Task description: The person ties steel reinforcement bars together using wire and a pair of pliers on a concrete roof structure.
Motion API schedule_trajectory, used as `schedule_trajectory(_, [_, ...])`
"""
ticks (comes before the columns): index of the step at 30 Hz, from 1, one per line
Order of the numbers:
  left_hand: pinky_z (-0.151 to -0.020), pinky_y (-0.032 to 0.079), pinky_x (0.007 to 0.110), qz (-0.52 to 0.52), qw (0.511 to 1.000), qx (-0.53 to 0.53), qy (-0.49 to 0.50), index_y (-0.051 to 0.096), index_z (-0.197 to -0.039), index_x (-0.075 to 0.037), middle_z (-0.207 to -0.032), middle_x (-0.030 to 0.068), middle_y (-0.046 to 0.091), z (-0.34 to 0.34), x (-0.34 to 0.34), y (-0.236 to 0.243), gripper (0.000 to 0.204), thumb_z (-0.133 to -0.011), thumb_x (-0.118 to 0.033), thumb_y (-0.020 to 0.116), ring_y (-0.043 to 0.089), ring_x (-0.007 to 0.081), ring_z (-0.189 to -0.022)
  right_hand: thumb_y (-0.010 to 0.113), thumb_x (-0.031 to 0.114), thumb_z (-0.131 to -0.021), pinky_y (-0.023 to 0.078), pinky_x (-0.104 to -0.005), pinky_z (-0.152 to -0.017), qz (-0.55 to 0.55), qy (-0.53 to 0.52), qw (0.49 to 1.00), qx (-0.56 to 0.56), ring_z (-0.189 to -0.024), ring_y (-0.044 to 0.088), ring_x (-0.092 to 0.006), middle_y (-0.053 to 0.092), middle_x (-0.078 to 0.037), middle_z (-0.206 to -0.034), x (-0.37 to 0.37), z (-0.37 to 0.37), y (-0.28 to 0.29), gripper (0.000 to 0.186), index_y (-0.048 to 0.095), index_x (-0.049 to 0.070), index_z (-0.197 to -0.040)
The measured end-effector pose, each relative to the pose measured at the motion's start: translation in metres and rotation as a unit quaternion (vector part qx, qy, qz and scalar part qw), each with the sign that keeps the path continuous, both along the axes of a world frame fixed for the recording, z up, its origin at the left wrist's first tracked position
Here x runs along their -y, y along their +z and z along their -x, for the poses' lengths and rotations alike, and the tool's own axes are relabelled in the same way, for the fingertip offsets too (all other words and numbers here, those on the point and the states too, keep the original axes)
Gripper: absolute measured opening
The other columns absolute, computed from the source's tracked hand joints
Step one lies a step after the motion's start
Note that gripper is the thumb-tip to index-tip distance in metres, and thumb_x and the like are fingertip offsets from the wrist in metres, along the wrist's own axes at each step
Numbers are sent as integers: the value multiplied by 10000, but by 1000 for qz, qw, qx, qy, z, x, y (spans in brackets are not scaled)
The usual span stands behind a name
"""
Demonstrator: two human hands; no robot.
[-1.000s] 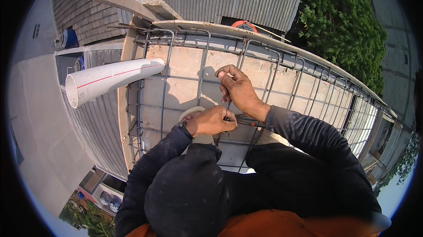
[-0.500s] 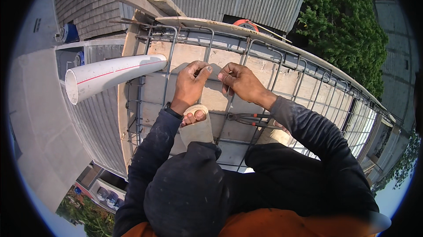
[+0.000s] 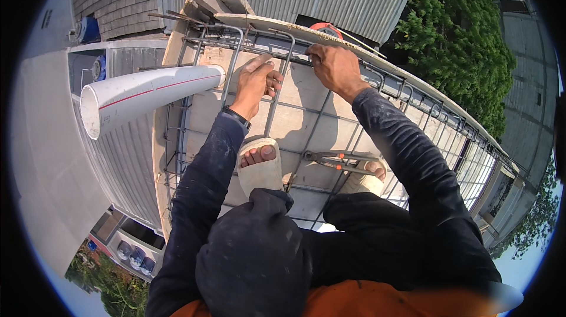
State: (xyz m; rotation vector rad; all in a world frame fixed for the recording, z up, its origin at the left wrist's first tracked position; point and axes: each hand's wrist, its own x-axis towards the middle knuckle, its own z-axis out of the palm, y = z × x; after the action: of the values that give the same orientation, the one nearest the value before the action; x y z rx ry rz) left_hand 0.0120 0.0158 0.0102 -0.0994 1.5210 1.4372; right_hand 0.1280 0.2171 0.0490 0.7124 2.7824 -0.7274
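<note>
Biggest on my feed is the long pale plywood formwork [image 3: 342, 107], running from the near left toward the far right. Inside it sits a cage of dark grey steel reinforcing bars [image 3: 275, 104], its bent loops lined along the far side. At left, a white plastic pipe with a thin red stripe [image 3: 153, 96] sticks out from the formwork's left end.

The work lies at the far bars; I judge the step in hand to be bare-fingered handling there, with the tool set aside. From here, a next move calls for fine finger control in the tight space between bars and far board.

I have the right arm stretched forward, its hand [image 3: 339, 69] back-up over the far bars, fingers bent downward; I cannot tell whether they grasp anything. The left hand [image 3: 254, 87] is raised beside a bent loop, wrist below, fingers loosely curled and apart, with nothing I can make out in them.

Nearer, two pale open-toed sandals stand apart, the left [image 3: 262, 176] and the right [image 3: 362, 184]. Smallest, dark metal pincers with orange-banded handles [image 3: 341, 155] lie on the bars between them, handles toward the right foot, clear of both hands.
</note>
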Motion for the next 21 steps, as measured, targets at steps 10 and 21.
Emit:
schedule_trajectory(10, [-550,522,233,-13,999,37,1,687,-1111,-46,-831,39,706,0,-13,-11,170,-1069,-207,652,674,106,-666,645,228,-984,567,-466,-984,139,-48,988,36,-1105,741,-356,789,-144,-1155,-4,26,-34,279,794,161,-1211])
schedule_trajectory(21, [-479,449,224,27,995,-28,91,711,-1082,-13,-747,26,662,-19,-26,-11,197,-999,-191,726,606,98,-557,675,312,-937,585,-470,-896,-1,-26,993,112,-941,761,-365,791,-168,-979,5,46,-20,299,806,106,-1109])
